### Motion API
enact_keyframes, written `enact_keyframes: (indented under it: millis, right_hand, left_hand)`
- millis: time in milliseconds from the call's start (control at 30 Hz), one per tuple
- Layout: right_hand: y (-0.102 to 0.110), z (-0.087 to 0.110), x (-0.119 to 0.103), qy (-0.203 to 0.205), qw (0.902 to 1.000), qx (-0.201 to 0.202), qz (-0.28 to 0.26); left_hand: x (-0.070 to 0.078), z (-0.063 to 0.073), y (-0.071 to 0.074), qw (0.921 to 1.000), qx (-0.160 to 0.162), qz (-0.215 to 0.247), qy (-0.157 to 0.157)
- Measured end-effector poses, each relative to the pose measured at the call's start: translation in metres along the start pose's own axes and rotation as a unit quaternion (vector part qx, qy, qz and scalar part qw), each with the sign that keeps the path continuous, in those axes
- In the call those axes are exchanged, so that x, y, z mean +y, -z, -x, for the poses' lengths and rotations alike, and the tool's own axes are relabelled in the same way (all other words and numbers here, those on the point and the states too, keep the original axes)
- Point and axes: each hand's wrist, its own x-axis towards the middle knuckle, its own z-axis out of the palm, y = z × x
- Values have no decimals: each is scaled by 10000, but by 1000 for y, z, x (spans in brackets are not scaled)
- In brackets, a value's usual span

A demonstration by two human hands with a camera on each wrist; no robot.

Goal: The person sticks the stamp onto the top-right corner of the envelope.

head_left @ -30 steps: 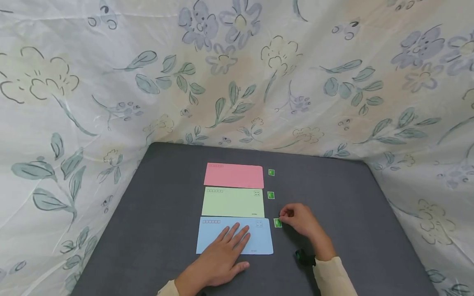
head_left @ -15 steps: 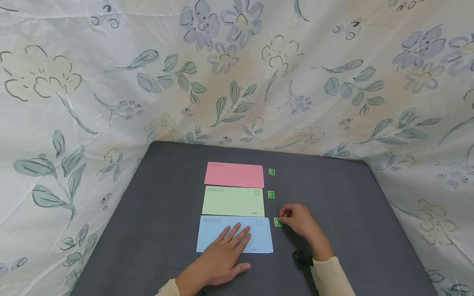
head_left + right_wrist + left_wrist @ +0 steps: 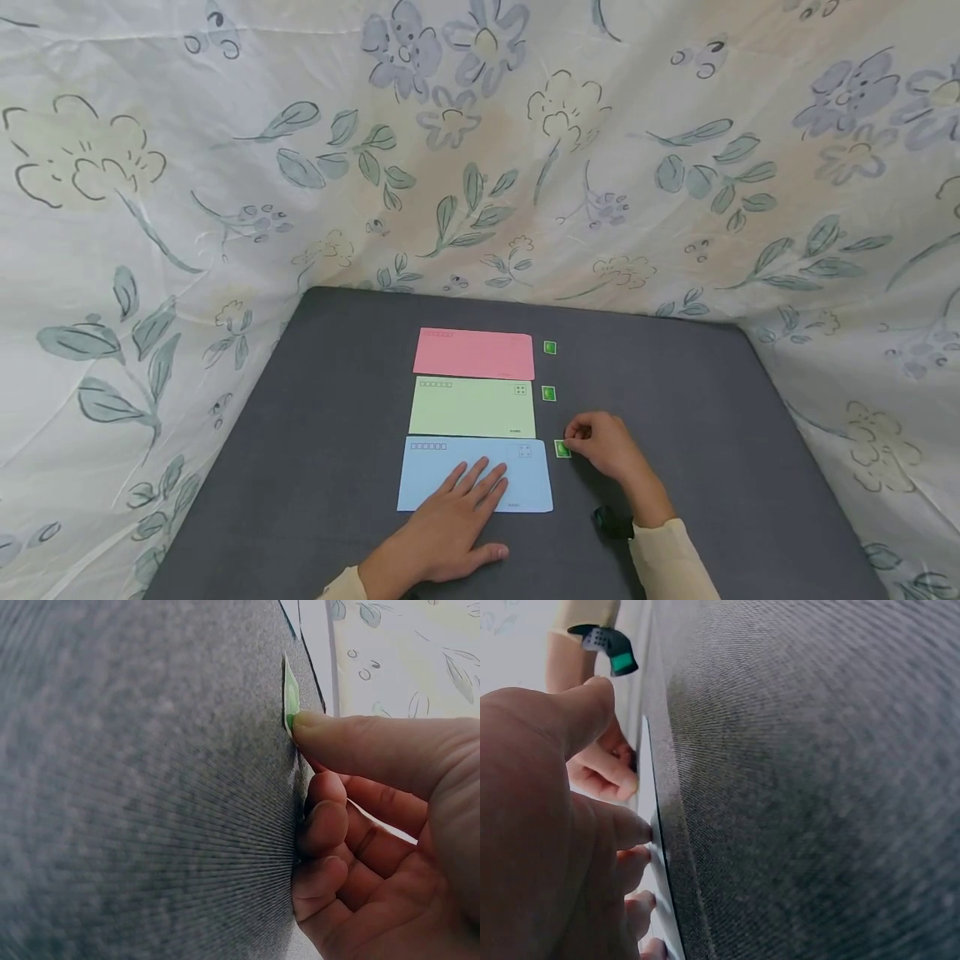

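Note:
My left hand (image 3: 450,533) lies with fingers spread on the lower part of a blue envelope (image 3: 531,479), its thumb out over the table. In the left wrist view the fingertips (image 3: 637,826) touch the envelope's pale surface. Just right of that envelope, my right hand (image 3: 606,450) pinches the near corner of a small green postage stamp (image 3: 562,450) between thumb and index finger. The right wrist view shows the thumb on the end of the stamp (image 3: 290,694), with the other fingers curled against the table.
Above the blue envelope lie a pale green envelope (image 3: 472,408) and a pink envelope (image 3: 472,354). Each has a green stamp beside its right edge, the middle stamp (image 3: 549,393) and the far stamp (image 3: 551,347). A flowered cloth (image 3: 480,167) hangs around the dark grey table (image 3: 330,467).

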Motion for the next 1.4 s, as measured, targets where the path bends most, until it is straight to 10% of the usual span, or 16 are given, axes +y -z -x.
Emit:
enact_keyframes:
  millis: [1400]
  right_hand:
    - [8,4,10,376,9990,-203,-100]
  left_hand:
    - [-4,-1,-4,9998,-123,-159,-66]
